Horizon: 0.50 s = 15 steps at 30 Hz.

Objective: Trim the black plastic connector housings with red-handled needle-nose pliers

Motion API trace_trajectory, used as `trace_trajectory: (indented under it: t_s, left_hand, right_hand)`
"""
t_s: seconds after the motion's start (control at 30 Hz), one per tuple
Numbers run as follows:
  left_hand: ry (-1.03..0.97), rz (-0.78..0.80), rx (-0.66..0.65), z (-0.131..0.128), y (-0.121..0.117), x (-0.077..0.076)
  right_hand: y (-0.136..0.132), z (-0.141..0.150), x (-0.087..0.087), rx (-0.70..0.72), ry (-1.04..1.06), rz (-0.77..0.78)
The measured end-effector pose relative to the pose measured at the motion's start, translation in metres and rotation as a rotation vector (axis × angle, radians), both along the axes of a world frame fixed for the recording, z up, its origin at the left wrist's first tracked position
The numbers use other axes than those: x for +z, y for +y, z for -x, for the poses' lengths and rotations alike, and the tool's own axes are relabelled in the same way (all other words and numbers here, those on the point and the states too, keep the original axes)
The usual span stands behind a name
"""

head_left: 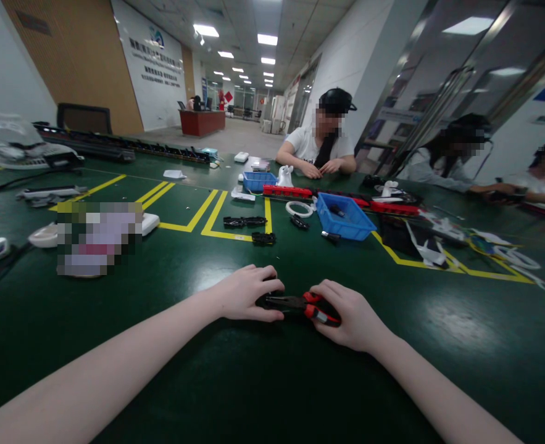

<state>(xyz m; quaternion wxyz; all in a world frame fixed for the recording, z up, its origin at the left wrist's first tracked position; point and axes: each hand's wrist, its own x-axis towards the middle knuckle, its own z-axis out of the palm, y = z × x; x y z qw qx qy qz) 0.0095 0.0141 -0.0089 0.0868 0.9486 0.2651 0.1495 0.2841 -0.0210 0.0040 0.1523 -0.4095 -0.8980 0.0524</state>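
In the head view, my right hand [350,314] is wrapped round the red-and-black handles of a pair of long-nose pliers [293,302]. The jaws point left, and their tips reach between the thumb and fingers of my left hand [249,295]. Those fingers are curled round something dark at the tips, too hidden to make out. Both hands are low over the green table [272,382], near its front.
Beyond my hands lie black parts [244,221], a white cable coil [300,209] and a blue bin [346,219]. Red strips [288,192] lie behind. On the left is a blurred-out object [99,240]. A person in a black cap [321,142] sits opposite; others sit right.
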Motion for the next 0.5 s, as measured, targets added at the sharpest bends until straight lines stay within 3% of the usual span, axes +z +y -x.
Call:
trace_trajectory:
  t_s: [0.5]
  left_hand:
    - [-0.059, -0.015, 0.022, -0.009, -0.009, 0.012]
  right_hand:
    - [0.004, -0.002, 0.008, 0.009, -0.041, 0.059]
